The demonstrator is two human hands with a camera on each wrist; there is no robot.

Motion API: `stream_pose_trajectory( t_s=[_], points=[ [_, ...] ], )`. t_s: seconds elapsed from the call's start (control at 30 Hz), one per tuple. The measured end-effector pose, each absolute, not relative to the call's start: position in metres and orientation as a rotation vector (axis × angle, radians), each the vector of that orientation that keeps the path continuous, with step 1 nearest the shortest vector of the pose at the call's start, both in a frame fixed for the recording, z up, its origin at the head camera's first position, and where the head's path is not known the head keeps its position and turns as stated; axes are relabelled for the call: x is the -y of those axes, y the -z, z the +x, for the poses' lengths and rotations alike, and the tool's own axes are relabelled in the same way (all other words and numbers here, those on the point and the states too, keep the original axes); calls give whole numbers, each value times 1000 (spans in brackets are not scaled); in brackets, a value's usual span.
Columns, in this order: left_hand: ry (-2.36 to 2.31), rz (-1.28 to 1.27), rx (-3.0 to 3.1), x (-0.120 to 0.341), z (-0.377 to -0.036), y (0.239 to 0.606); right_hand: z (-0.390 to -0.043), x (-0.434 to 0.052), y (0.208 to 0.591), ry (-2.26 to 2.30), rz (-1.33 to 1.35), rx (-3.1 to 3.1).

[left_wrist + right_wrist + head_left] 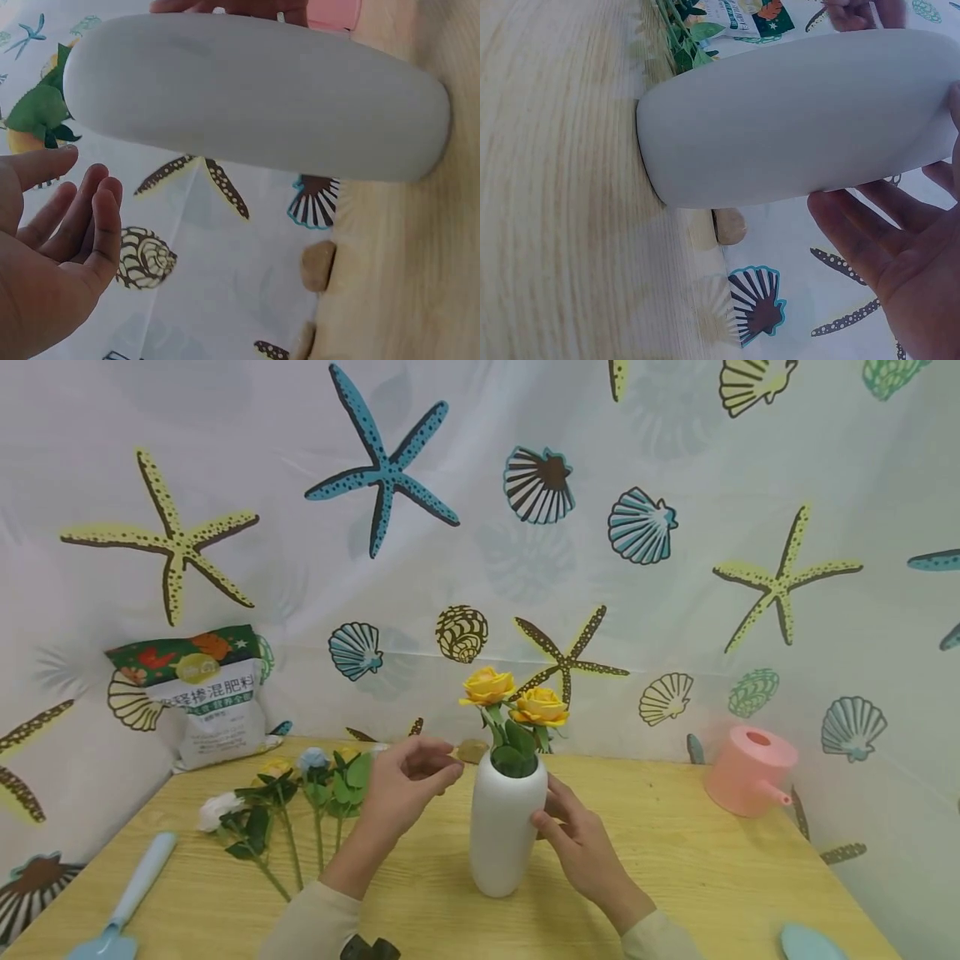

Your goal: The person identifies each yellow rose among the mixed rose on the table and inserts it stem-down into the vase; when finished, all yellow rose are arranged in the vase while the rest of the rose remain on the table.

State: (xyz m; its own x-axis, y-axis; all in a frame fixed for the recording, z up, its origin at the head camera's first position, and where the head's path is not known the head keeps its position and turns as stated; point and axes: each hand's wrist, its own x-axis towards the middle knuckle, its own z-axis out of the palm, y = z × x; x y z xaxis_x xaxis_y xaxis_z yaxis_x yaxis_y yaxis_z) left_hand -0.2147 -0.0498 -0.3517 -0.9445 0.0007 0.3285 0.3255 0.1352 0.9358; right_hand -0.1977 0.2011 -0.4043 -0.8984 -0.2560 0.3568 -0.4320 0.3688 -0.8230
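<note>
A tall white vase (507, 827) stands upright in the middle of the wooden table (675, 877), with two yellow roses (513, 697) and green leaves in its mouth. My left hand (431, 768) hovers just left of the vase's neck, fingers loosely curled and holding nothing. In the left wrist view the left hand (67, 217) stays clear of the vase (255, 97). My right hand (555, 814) lies against the vase's right side, thumb and fingers touching it. In the right wrist view the right hand's palm (885, 232) is spread beside the vase (795, 120).
Several loose flower stems (300, 793), one a white rose (217, 810), lie at the left. A fertiliser bag (206, 697) leans on the backdrop. A pink watering can (750, 770) stands at the right. A blue trowel (127, 902) lies front left, a pebble (472, 750) behind the vase.
</note>
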Motion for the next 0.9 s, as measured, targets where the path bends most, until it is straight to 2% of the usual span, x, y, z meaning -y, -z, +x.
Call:
stream_pose_trajectory(
  t_s=[0.5,0.67,0.9],
  points=[
    [1587,207,2495,140,-206,406,-197,-200,402,-1558,628,2457],
    [1480,277,2614,153,-207,414,-196,-199,402,-1579,575,2465],
    [1313,226,2700,159,-209,422,-196,-197,403,-1569,564,2462]
  ],
)
